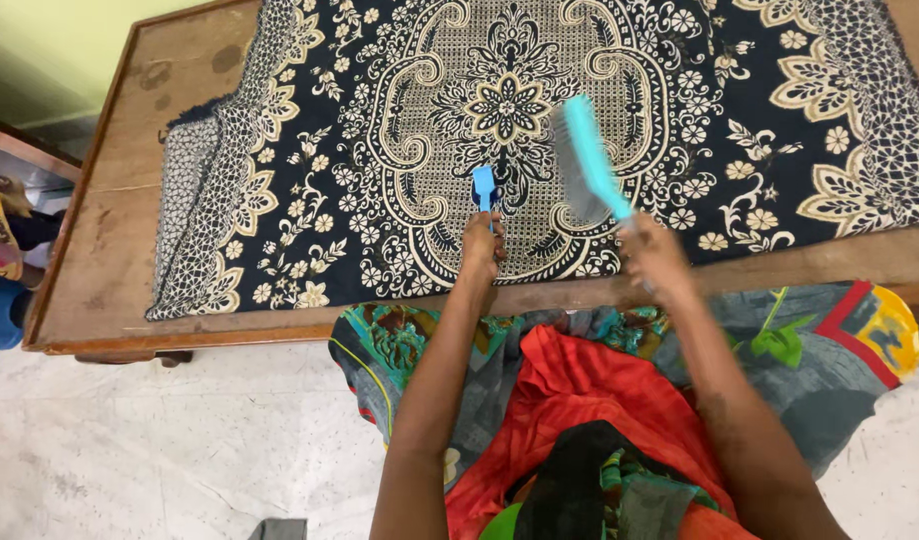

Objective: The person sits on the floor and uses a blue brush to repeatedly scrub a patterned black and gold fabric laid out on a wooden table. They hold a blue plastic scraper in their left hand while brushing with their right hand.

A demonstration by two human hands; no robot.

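Two brushes at work over a patterned cloth on a wooden table.

The left hand [481,245] closes its fingers round the handle of a small blue brush [484,187] resting on the dark navy-and-cream floral cloth [399,150]. The right hand [651,252] grips a long turquoise plastic brush [587,160], raised and tilted above the cloth. Judged as mid-brushing; lowering the long brush flat seems needed next. The brown wooden table [109,250] carries the cloth.
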